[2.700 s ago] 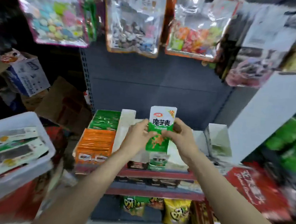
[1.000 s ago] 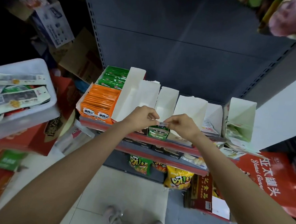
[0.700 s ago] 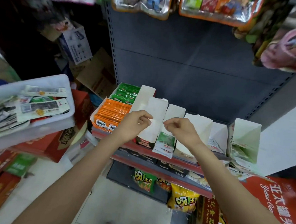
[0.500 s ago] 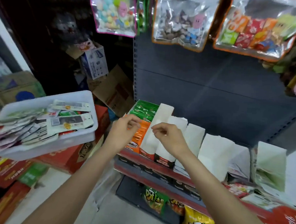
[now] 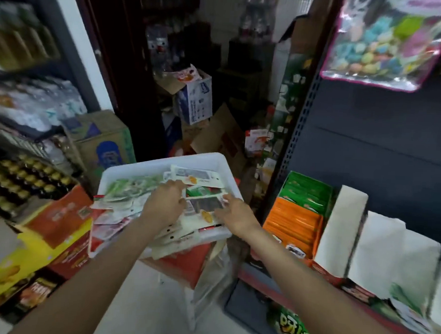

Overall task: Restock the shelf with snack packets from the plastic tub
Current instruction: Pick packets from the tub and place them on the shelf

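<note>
The white plastic tub (image 5: 160,163) sits left of the shelf on red cartons and holds several loose snack packets. My left hand (image 5: 164,204) reaches into it, fingers curled down over the packets; whether it grips one is blurred. My right hand (image 5: 233,212) pinches the right edge of a white snack packet (image 5: 204,207) with a dark window and an orange spot, lying on top of the pile between both hands. On the red-edged shelf (image 5: 259,275) to the right stand display boxes of green packets (image 5: 306,195) and orange packets (image 5: 293,223), then white cardboard boxes (image 5: 345,226).
Red and yellow cartons (image 5: 63,224) lie under and left of the tub. Cardboard boxes (image 5: 104,144) pile up behind it. A bag of sweets (image 5: 384,42) hangs top right. Bottles (image 5: 20,177) fill racks at the left. Green snack bags (image 5: 292,326) sit below the shelf.
Both hands left the shelf boxes after putting the green packet in and moved left into the tub. My view swung left with them.
</note>
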